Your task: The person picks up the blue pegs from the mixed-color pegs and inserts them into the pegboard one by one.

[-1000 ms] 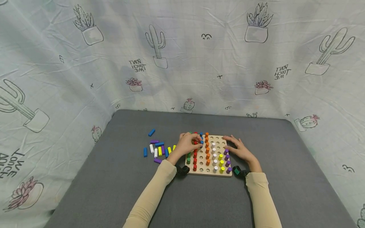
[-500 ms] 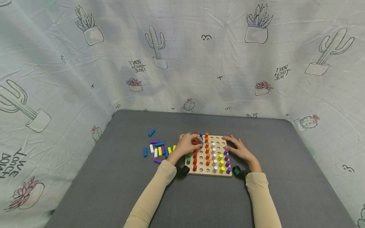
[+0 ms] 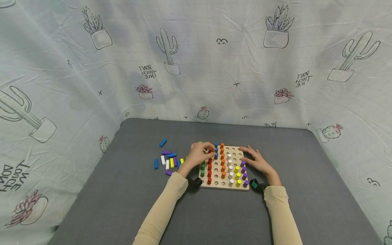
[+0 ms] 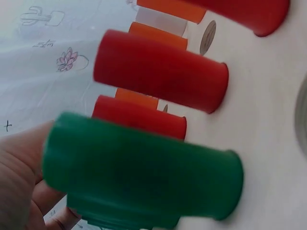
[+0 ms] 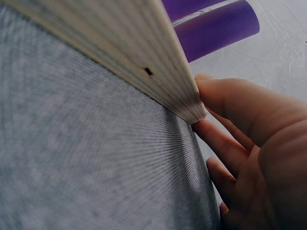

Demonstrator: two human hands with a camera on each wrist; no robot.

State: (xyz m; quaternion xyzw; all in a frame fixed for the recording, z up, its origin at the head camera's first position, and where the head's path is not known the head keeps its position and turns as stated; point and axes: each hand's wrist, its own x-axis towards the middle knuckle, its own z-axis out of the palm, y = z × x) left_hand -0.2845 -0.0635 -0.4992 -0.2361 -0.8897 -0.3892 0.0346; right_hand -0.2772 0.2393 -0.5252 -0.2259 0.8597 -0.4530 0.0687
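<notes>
Left hand (image 3: 198, 154): fingers stood parted beside blue pegs (image 3: 216, 156) | Right hand (image 3: 258, 162): fingers, spread, touched pegboard (image 3: 219, 172) toward far edge of bench (image 3: 226, 217) | Risk: brushing could have tilted red pegs (image 3: 209, 167)

Left hand (image 3: 200, 154): fingertips at a standing blue peg (image 3: 216, 156); grip unclear
Right hand (image 3: 257, 161): thumb and index finger touching the far corner of the wooden pegboard (image 3: 227, 186)
Between the hands: orange pegs (image 3: 223, 162) and white pegs (image 3: 230, 169)
Nearer than the right thumb: purple pegs (image 3: 244, 176)
Left of the left hand: loose pegs (image 3: 172, 163) lying on the grey desk (image 3: 101, 204)
Beyond both hands: cactus-print cloth (image 3: 196, 68)
</notes>
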